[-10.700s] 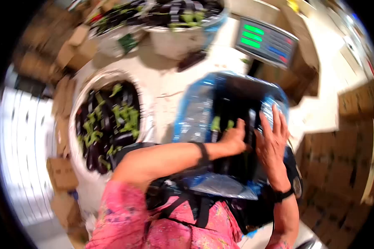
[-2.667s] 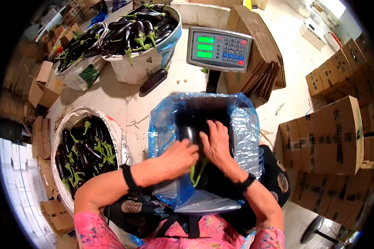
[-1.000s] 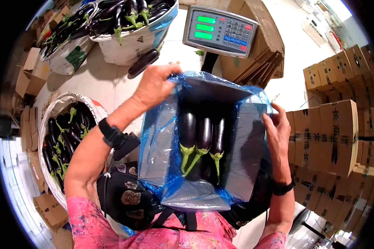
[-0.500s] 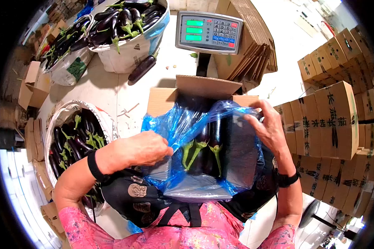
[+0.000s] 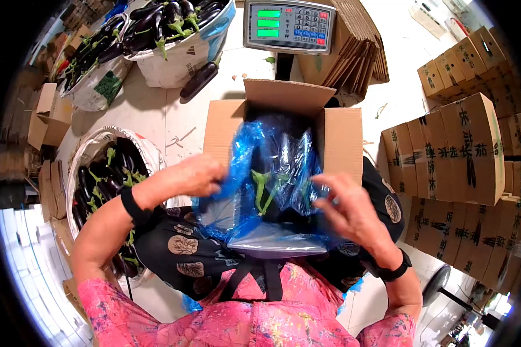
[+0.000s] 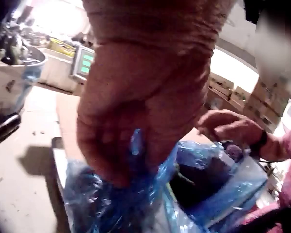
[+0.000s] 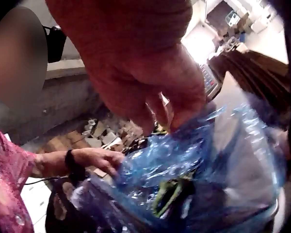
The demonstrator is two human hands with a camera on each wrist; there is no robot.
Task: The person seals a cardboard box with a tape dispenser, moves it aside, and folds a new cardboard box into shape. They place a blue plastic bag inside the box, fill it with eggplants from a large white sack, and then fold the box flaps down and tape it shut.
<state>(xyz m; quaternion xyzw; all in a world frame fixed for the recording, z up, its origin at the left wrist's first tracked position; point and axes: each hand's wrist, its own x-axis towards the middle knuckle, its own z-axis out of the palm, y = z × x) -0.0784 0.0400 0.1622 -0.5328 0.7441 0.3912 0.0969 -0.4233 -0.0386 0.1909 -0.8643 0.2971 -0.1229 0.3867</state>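
A cardboard box lined with a thin blue plastic bag stands in front of the person. Dark eggplants with green stems lie inside, partly under the film. At the box's left side my left hand pinches the bag's edge; in the left wrist view the blue film bunches between thumb and fingers of this left hand. On the right, my right hand is blurred, its fingers spread over the bag near the box's right flap. The right wrist view shows the right hand's fingertips right at the film.
A scale display and folded cardboard stand beyond the box. Eggplants fill a sack at left and a bucket farther back; a loose eggplant lies on the floor. Printed boxes are stacked at right.
Earlier the hands arranged eggplants, then drew the bag's edges off the box rim. The flaps now stand up, and the film is folded inward over the eggplants. The right hand has loosened its hold.
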